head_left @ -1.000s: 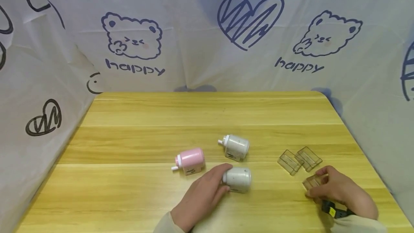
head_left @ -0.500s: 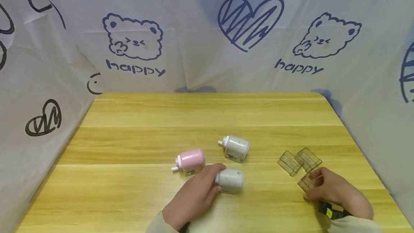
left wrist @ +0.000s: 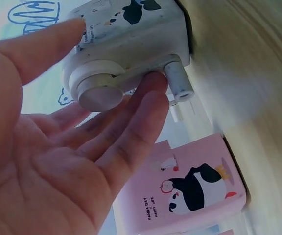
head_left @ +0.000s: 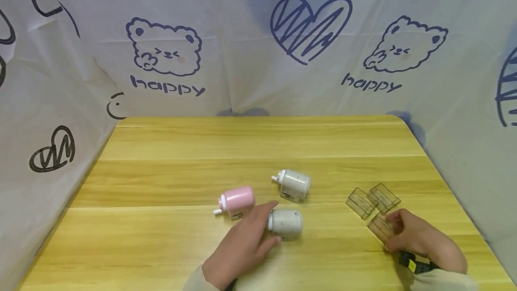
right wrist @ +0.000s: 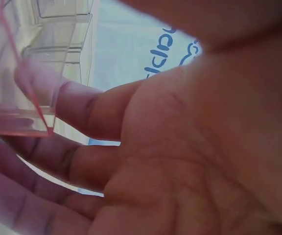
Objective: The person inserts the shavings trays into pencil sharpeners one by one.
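In the head view my left hand (head_left: 242, 246) lies around the crank end of a white pencil sharpener (head_left: 286, 222), fingers extended and thumb spread. The left wrist view shows the sharpener's crank handle (left wrist: 180, 81) beside my fingertips and the thumb along the other side. A pink panda-print sharpener (head_left: 238, 202) stands just left of that hand, and a second white sharpener (head_left: 295, 185) behind it. My right hand (head_left: 424, 239) pinches a clear plastic box (head_left: 380, 227) by its near right side; its pink-tinted edge shows in the right wrist view.
Two more clear boxes (head_left: 361, 203) sit close together just beyond the held one. The wooden table (head_left: 161, 174) backs onto a white printed cloth (head_left: 242, 75), which also hangs at both sides.
My left hand has drawn the nearer white sharpener a little left, then loosened its fingers. My right hand has shifted the clear box slightly left, toward the other two.
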Demonstrator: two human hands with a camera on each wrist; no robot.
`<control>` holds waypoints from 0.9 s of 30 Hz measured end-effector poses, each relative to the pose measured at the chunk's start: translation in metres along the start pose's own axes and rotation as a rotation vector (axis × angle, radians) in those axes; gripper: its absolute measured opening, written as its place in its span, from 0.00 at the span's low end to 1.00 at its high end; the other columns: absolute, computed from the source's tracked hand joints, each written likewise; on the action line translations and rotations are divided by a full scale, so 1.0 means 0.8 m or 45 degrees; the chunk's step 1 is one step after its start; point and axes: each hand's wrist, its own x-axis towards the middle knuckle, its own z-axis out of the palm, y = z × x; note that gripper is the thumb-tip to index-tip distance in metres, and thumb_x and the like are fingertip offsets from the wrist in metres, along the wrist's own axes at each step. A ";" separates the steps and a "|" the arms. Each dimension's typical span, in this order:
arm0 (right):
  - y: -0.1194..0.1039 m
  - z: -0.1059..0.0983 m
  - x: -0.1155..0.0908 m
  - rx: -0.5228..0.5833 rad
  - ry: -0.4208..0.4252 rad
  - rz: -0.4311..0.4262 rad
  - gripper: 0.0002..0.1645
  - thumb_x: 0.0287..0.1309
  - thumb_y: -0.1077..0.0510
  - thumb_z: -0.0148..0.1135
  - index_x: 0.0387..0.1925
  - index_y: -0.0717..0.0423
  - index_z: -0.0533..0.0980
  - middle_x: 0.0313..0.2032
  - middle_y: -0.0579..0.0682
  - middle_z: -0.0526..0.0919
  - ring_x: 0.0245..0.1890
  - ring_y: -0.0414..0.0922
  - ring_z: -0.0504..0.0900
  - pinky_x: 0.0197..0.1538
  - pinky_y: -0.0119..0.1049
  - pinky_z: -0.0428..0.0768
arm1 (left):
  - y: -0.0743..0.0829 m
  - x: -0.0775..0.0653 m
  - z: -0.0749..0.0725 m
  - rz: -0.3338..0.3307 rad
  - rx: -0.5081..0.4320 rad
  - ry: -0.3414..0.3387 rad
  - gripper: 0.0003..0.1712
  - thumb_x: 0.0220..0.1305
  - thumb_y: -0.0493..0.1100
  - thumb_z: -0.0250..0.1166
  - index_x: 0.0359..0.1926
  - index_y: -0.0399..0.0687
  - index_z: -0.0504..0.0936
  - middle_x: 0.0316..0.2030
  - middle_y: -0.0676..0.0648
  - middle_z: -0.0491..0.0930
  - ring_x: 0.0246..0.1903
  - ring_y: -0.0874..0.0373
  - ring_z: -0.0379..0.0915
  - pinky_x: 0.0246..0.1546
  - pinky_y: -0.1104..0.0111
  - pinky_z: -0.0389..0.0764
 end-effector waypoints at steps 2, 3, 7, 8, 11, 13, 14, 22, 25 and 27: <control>0.001 0.000 0.000 -0.001 -0.007 0.007 0.41 0.41 0.55 0.70 0.55 0.69 0.63 0.47 0.61 0.74 0.49 0.57 0.72 0.51 0.52 0.72 | -0.001 0.000 0.000 0.015 0.010 0.012 0.35 0.64 0.51 0.61 0.68 0.50 0.60 0.59 0.50 0.71 0.57 0.57 0.68 0.55 0.61 0.71; 0.002 0.000 -0.001 0.004 -0.008 0.009 0.41 0.41 0.55 0.70 0.55 0.69 0.63 0.46 0.61 0.74 0.49 0.57 0.72 0.51 0.51 0.72 | -0.001 0.000 0.001 0.028 0.021 0.022 0.34 0.64 0.51 0.61 0.68 0.50 0.61 0.59 0.50 0.72 0.57 0.58 0.68 0.55 0.61 0.71; 0.002 0.001 -0.002 0.011 -0.008 0.005 0.40 0.41 0.55 0.70 0.54 0.68 0.64 0.45 0.58 0.73 0.47 0.54 0.72 0.49 0.49 0.73 | -0.002 0.000 0.002 0.066 0.056 0.058 0.31 0.64 0.50 0.61 0.65 0.49 0.65 0.57 0.52 0.73 0.55 0.59 0.70 0.54 0.63 0.72; 0.001 0.001 -0.002 0.014 -0.009 0.007 0.40 0.41 0.55 0.70 0.53 0.68 0.64 0.45 0.58 0.73 0.47 0.54 0.72 0.49 0.49 0.73 | -0.002 0.000 0.002 0.067 0.060 0.062 0.31 0.64 0.50 0.61 0.65 0.49 0.65 0.56 0.52 0.74 0.54 0.59 0.70 0.54 0.63 0.72; 0.000 0.000 -0.001 0.021 -0.016 0.011 0.38 0.41 0.56 0.71 0.52 0.69 0.65 0.44 0.58 0.73 0.47 0.53 0.72 0.49 0.49 0.72 | -0.003 0.000 0.002 0.062 0.053 0.056 0.31 0.64 0.50 0.61 0.65 0.49 0.65 0.56 0.52 0.74 0.54 0.59 0.71 0.53 0.63 0.73; -0.001 0.000 0.000 0.019 -0.018 0.012 0.38 0.42 0.57 0.71 0.52 0.70 0.65 0.44 0.58 0.73 0.47 0.53 0.72 0.49 0.49 0.72 | -0.003 0.000 0.002 0.055 0.047 0.047 0.31 0.64 0.50 0.61 0.65 0.49 0.65 0.56 0.51 0.74 0.54 0.59 0.71 0.53 0.63 0.73; -0.001 0.000 0.001 0.017 -0.016 0.008 0.38 0.42 0.57 0.71 0.52 0.70 0.65 0.44 0.57 0.73 0.46 0.53 0.72 0.49 0.49 0.72 | -0.003 0.001 0.002 0.052 0.045 0.043 0.31 0.64 0.50 0.61 0.65 0.50 0.64 0.56 0.51 0.74 0.54 0.58 0.71 0.53 0.62 0.73; -0.002 -0.002 0.001 -0.015 0.003 -0.025 0.40 0.43 0.52 0.72 0.53 0.71 0.65 0.44 0.57 0.73 0.46 0.53 0.72 0.50 0.49 0.72 | -0.002 0.003 -0.001 0.029 0.031 0.017 0.31 0.64 0.50 0.61 0.66 0.50 0.64 0.57 0.50 0.74 0.54 0.57 0.71 0.54 0.62 0.72; -0.002 -0.004 -0.001 -0.001 0.000 -0.013 0.45 0.46 0.46 0.72 0.55 0.70 0.62 0.45 0.60 0.72 0.46 0.53 0.72 0.48 0.49 0.73 | -0.002 0.003 -0.002 0.026 0.030 0.012 0.31 0.64 0.50 0.61 0.66 0.50 0.64 0.56 0.50 0.74 0.54 0.57 0.71 0.54 0.61 0.72; -0.003 -0.006 -0.003 -0.012 0.031 0.000 0.48 0.47 0.41 0.71 0.56 0.70 0.60 0.47 0.64 0.71 0.46 0.55 0.72 0.47 0.50 0.73 | -0.001 0.003 -0.002 0.024 0.034 0.008 0.31 0.64 0.50 0.61 0.66 0.50 0.64 0.56 0.50 0.74 0.54 0.57 0.71 0.54 0.61 0.72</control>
